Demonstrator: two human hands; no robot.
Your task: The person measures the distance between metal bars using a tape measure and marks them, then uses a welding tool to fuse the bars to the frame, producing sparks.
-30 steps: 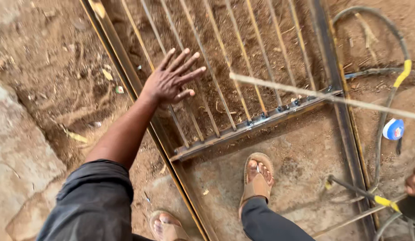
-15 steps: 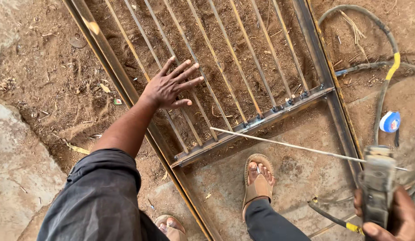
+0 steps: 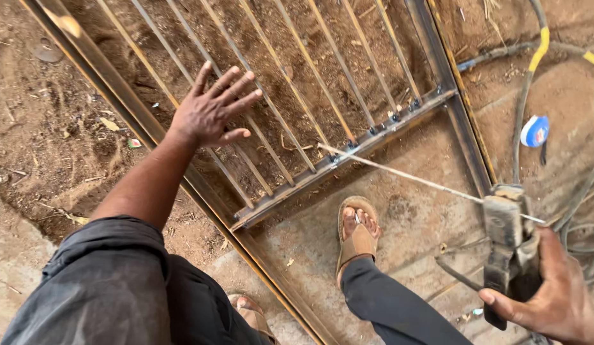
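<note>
A metal gate frame [image 3: 143, 121] with thin upright bars lies flat on the dirt ground. My left hand [image 3: 210, 112] rests spread, fingers apart, on the bars near the frame's left rail. At the lower right my right hand [image 3: 552, 297] grips a dark welding electrode holder [image 3: 507, 246]. A long thin welding rod [image 3: 405, 174] sticks out of the holder toward the upper left. Its tip sits at the cross bar [image 3: 348, 153] where the bars end. My sandalled foot [image 3: 355, 233] stands inside the frame just below that cross bar.
Thick cables [image 3: 533, 76] with yellow tape bands loop over the ground at the right. A small blue and white round thing [image 3: 535, 131] lies beside them. A concrete slab [image 3: 16, 268] borders the dirt at the lower left. My other foot [image 3: 249, 313] shows at the bottom edge.
My right hand has risen further into view with the holder, and the rod tip has come down to the cross bar. My left hand has stayed spread on the bars.
</note>
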